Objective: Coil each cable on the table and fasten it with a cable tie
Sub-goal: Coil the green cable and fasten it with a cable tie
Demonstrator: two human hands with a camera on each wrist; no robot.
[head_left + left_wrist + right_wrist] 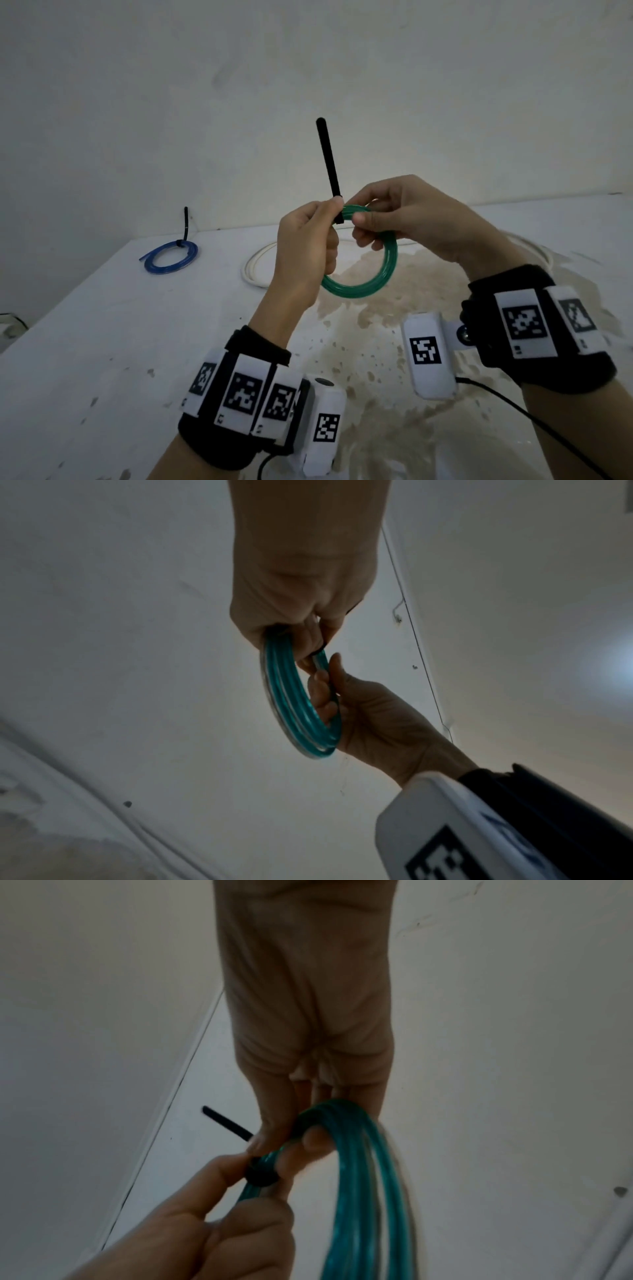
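Observation:
A green cable [376, 277] wound into a coil hangs in the air above the table between both hands. A black cable tie [328, 164] is wrapped round the coil's top, and its long tail sticks straight up. My left hand [334, 209] pinches the tie where it meets the coil; the tie's head [262, 1175] shows between its thumb and finger. My right hand [359, 217] grips the top of the coil just to the right, fingers curled through the loop. The green cable [294, 696] runs between both hands, and the right hand [291, 1139] holds the green cable [359, 1191] beside the tie's tail [226, 1121].
A blue coil [171, 255] bound with a black tie lies at the table's far left. A white cable [255, 269] lies behind the hands and runs off to the right. The white table [102, 342] has a brown stain in its middle, and a wall stands close behind it.

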